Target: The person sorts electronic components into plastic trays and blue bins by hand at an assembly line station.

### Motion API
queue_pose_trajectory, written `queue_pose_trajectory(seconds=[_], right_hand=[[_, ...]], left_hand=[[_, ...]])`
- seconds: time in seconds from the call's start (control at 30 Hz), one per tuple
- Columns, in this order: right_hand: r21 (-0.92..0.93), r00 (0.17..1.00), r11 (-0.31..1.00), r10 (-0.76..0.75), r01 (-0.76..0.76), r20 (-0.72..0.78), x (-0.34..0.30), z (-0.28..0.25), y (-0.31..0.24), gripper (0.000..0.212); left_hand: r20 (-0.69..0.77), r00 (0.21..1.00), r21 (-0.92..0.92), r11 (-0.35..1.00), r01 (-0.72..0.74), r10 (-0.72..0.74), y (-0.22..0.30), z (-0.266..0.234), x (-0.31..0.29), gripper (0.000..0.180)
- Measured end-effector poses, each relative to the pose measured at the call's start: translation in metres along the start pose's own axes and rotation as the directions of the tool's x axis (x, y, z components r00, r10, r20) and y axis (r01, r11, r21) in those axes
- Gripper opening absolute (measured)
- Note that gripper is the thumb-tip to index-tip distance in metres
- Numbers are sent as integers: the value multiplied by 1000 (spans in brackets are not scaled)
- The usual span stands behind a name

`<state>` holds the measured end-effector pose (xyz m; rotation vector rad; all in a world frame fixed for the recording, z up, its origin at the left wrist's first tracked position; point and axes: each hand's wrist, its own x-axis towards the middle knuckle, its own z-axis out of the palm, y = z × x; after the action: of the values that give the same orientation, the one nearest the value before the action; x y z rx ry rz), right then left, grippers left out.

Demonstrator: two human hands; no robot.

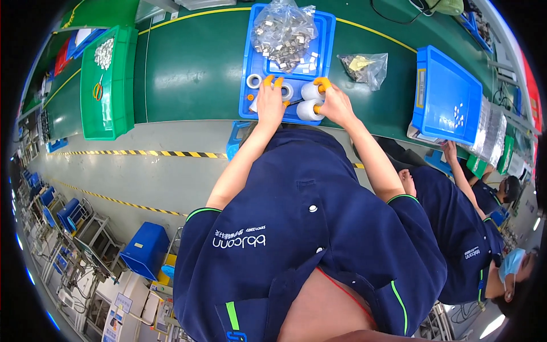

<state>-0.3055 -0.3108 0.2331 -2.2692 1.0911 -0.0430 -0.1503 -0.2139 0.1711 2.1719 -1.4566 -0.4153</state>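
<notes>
Both my hands reach over a blue tray (246, 51) on the green bench, with orange cots on several fingertips. My left hand (270, 105) curls its fingers and thumb about the edge of a white roll (288, 92). Two thicker white rolls lie to the right, an upper roll (309, 91) and a lower roll (308, 111). My right hand (337, 106) has a fingertip on the upper one and its thumb on the lower one. Another white ring-shaped roll (254, 81) lies left of my left hand. A thin dark tool (296, 102) shows between the hands.
A clear bag of small metal parts (285, 40) fills the tray's far side. To the right lie another clear bag (364, 68) and a blue bin (447, 97). A green bin (108, 114) with scissors (98, 91) stands left. A co-worker (456, 228) sits at right.
</notes>
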Motion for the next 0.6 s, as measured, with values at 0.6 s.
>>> queue_pose_trajectory(seconds=[0.6], right_hand=[[362,974,905,193,-224,120,43,10,40,56]], left_hand=[[719,695,88,991,-97,4,14,33,-25,43]])
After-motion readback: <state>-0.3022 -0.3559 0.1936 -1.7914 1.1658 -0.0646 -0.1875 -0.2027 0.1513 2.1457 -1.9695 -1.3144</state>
